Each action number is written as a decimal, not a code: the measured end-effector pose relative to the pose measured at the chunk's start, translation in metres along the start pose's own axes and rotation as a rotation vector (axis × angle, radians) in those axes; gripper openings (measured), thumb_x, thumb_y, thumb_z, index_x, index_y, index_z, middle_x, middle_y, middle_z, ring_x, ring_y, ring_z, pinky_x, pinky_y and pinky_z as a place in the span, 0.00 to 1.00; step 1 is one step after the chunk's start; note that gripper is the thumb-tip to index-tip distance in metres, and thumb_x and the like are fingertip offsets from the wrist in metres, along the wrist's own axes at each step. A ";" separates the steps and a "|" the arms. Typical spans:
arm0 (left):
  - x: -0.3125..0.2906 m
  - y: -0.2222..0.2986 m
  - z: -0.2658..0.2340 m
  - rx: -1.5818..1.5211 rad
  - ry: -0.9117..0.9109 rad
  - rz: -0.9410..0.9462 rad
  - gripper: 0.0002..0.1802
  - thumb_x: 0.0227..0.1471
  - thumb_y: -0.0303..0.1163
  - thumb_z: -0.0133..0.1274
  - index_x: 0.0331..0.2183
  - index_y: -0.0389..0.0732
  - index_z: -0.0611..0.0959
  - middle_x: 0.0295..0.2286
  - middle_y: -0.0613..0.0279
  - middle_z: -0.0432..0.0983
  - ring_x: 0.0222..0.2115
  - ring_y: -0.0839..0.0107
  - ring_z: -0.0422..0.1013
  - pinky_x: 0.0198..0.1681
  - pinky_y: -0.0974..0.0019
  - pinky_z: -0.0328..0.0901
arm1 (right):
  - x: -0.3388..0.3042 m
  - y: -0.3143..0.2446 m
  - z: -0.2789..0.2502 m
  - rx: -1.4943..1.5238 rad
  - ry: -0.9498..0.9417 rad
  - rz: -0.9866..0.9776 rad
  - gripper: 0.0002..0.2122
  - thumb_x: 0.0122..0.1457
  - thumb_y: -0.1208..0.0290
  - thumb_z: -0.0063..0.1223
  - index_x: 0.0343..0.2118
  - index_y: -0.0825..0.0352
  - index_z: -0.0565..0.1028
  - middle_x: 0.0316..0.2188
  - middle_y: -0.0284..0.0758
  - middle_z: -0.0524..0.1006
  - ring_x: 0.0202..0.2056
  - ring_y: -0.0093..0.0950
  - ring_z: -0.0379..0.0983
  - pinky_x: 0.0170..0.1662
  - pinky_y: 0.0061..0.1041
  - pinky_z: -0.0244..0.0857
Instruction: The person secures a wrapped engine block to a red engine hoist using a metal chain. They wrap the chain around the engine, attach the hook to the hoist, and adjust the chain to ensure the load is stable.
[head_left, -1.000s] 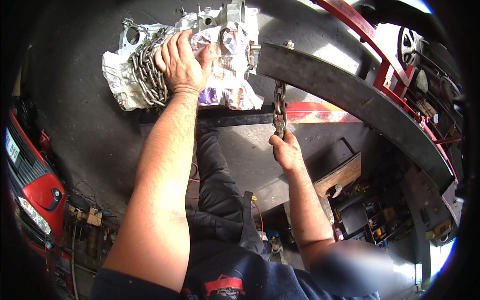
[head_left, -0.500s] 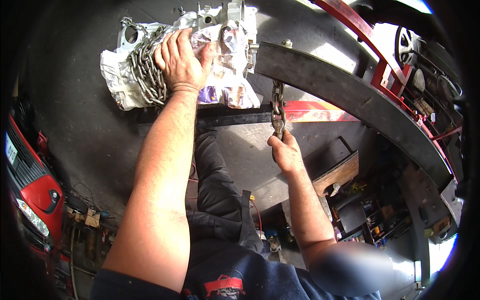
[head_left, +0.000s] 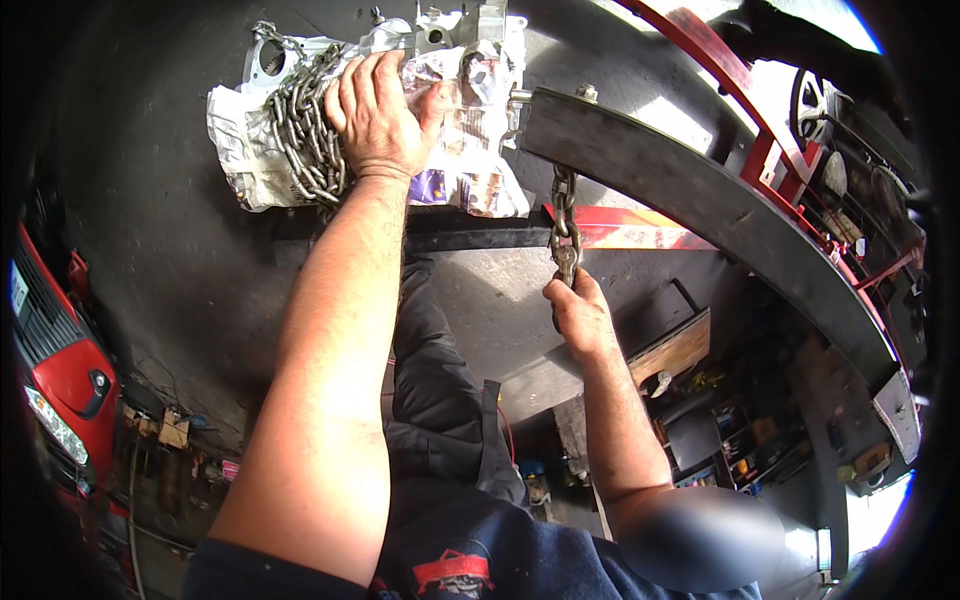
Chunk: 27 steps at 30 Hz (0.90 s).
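Observation:
My left hand (head_left: 385, 120) lies spread on a large metal casting (head_left: 385, 38), apparently an engine or gearbox housing, partly covered with crinkled printed sheeting (head_left: 235, 150). Next to my fingers, a heap of steel chain (head_left: 308, 135) rests over the sheeting. My right hand (head_left: 582, 310) is closed round the lower end of a second stretch of chain (head_left: 564, 215), which hangs from the underside of a black steel beam (head_left: 690, 170). Its fingers partly hide the lowest link or fitting. The beam's near end, with a bolt on top, stands close beside the casting.
A red steel frame (head_left: 720, 60) rises at the upper right, and a red and black bar (head_left: 630, 228) runs below the casting. The front of a red vehicle (head_left: 70, 400) is at the left. Shelves with small items (head_left: 740, 440) stand at the lower right.
The casting, heaped chain and beam sit slightly farther right in view. Both hands keep the same holds: the left flat on the wrapped casting, the right round the hanging chain.

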<state>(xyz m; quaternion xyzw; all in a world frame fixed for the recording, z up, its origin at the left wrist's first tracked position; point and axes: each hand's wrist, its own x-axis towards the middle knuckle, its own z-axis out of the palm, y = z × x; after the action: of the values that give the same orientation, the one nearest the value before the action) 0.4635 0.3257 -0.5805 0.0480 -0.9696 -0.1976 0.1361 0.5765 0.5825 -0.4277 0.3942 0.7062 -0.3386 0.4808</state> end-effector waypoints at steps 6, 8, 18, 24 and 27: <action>0.000 0.001 -0.001 0.027 -0.016 -0.011 0.33 0.54 0.61 0.46 0.48 0.42 0.74 0.47 0.58 0.71 0.54 0.59 0.62 0.60 0.48 0.45 | -0.003 0.003 0.004 0.004 0.022 -0.048 0.13 0.51 0.65 0.51 0.32 0.72 0.71 0.20 0.35 0.73 0.24 0.26 0.70 0.33 0.29 0.65; 0.000 0.001 -0.001 0.006 -0.018 -0.019 0.34 0.54 0.61 0.46 0.48 0.42 0.74 0.47 0.57 0.70 0.54 0.59 0.62 0.60 0.48 0.45 | -0.003 0.003 0.003 0.013 0.023 -0.050 0.13 0.51 0.65 0.52 0.32 0.72 0.71 0.19 0.35 0.72 0.24 0.26 0.69 0.32 0.29 0.65; 0.001 0.001 0.000 -0.039 -0.010 -0.053 0.35 0.53 0.63 0.47 0.45 0.41 0.75 0.45 0.55 0.71 0.53 0.56 0.62 0.61 0.47 0.44 | -0.020 -0.010 0.006 0.102 -0.001 0.024 0.05 0.53 0.72 0.51 0.31 0.65 0.70 0.20 0.24 0.66 0.20 0.16 0.60 0.23 0.20 0.53; 0.000 0.002 -0.004 -0.045 -0.042 -0.083 0.31 0.51 0.57 0.53 0.47 0.42 0.74 0.47 0.57 0.70 0.54 0.57 0.61 0.61 0.48 0.44 | -0.021 -0.015 0.004 0.155 0.010 0.026 0.05 0.52 0.73 0.52 0.29 0.66 0.69 0.19 0.24 0.66 0.18 0.15 0.58 0.21 0.20 0.52; 0.000 0.002 -0.005 -0.052 -0.049 -0.097 0.32 0.49 0.56 0.55 0.48 0.43 0.74 0.47 0.58 0.70 0.55 0.57 0.61 0.61 0.48 0.44 | -0.023 -0.016 0.002 0.134 -0.026 0.070 0.02 0.55 0.72 0.49 0.32 0.61 0.69 0.21 0.25 0.67 0.21 0.15 0.61 0.24 0.17 0.54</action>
<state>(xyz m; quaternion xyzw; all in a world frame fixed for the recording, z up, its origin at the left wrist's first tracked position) 0.4653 0.3259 -0.5750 0.0867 -0.9637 -0.2302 0.1039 0.5683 0.5680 -0.4052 0.4454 0.6616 -0.3731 0.4740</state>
